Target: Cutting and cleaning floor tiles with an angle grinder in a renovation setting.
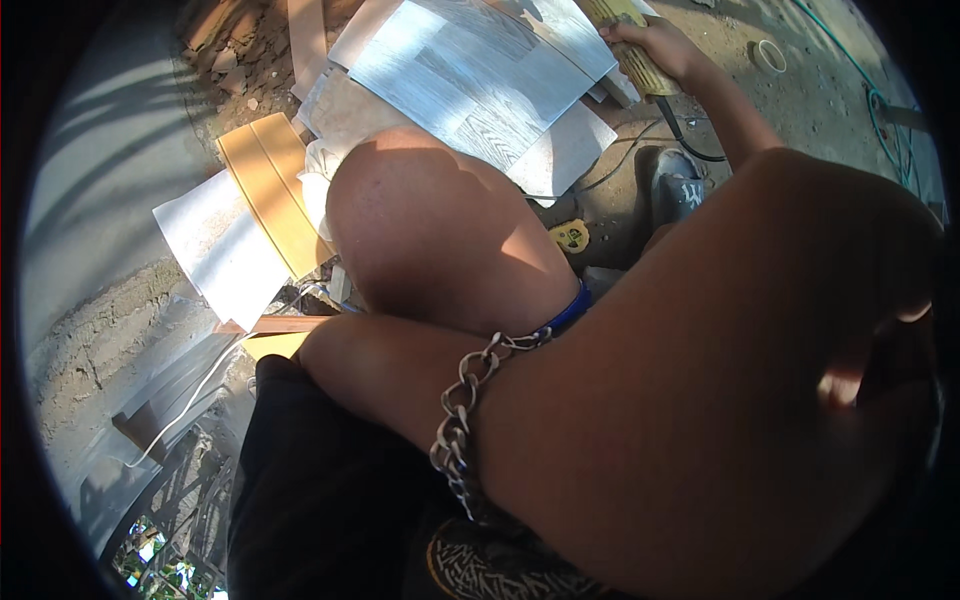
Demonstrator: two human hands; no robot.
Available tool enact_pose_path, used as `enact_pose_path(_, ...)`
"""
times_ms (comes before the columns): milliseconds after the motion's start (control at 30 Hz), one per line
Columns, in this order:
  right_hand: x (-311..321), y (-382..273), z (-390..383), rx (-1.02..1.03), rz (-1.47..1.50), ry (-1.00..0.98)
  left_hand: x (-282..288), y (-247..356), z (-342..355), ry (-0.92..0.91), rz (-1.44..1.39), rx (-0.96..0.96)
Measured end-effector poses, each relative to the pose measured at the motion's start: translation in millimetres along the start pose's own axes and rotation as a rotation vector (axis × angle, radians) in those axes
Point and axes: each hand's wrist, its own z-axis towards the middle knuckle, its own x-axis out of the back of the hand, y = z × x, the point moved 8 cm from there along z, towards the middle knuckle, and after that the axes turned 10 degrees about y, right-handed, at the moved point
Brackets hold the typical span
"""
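At the top right, my right hand (657, 47) is closed on a yellow, ribbed corded power tool (640, 68). The upper edge cuts off the tool's far end, and a dark cord leaves its near end. Just left of the tool lies a grey wood-patterned tile (470, 75), with sun and shade across it. Other pale slabs (565, 155) stick out from beneath the tile. My left hand does not show. My bent knee (395, 200) and a large, dark, close limb cover much of the picture. A silver chain (460, 395) hangs in front.
Left of my knee lie an orange-yellow panel (265, 185) and a white sheet (220, 245). Broken rubble (235, 70) sits against the grey wall (110, 190). A sandal (680, 190), a pale ring (768, 57) and a green hose (872, 95) are to the right.
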Motion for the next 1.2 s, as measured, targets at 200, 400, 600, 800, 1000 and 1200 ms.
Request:
enact_pose_path(200,30,12,21,-0.115,-0.086,0.208,13,5,-2,-0.031,-0.256,0.186)
enact_pose_path(400,22,11,27,0.031,-0.123,0.253,89,90,-42,0.287,0.447,-0.169)
enact_pose_path(600,-12,9,75,-0.006,-0.230,0.192,203,221,-108,0.943,1.295,-0.730)
enact_pose_path(800,-71,-19,158,0.203,-0.562,0.135,430,-18,-45,0.772,0.758,0.547)
enact_pose_path(1000,-110,-32,233,0.254,-0.657,0.104,520,-119,19,0.838,-0.053,0.215)
enact_pose_path(1200,-123,-21,261,0.240,-0.689,0.097,566,-127,34,0.893,0.006,0.100)
